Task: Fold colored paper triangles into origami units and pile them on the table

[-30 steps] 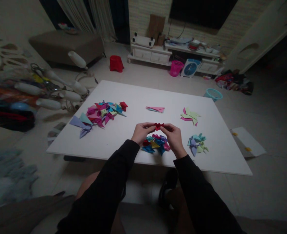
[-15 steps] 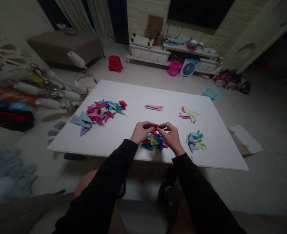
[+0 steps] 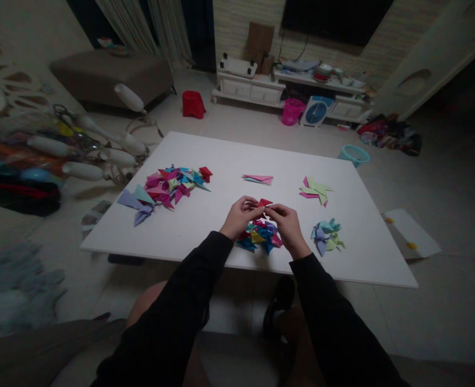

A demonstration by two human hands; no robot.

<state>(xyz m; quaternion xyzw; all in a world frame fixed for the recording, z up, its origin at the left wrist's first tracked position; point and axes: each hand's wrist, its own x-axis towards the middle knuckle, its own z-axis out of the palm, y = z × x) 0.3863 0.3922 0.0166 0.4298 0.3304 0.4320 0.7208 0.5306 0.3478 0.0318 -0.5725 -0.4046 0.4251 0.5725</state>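
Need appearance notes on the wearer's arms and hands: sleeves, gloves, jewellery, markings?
Both arms wear black long sleeves, plain, with no print or stripe visible, ending at the wrists. The left hand and right hand are bare, without gloves. No ring, watch or bracelet shows, though small jewellery could be lost in the dim light.

smooth white tabletop (image 3: pixel 221 215) under the hands — matt-looking, folded coloured paper pile (image 3: pixel 259 236) just below them, creased, plastic-looking red stool (image 3: pixel 193 105) beyond, soft black cloth sleeves (image 3: pixel 195 269) behind them
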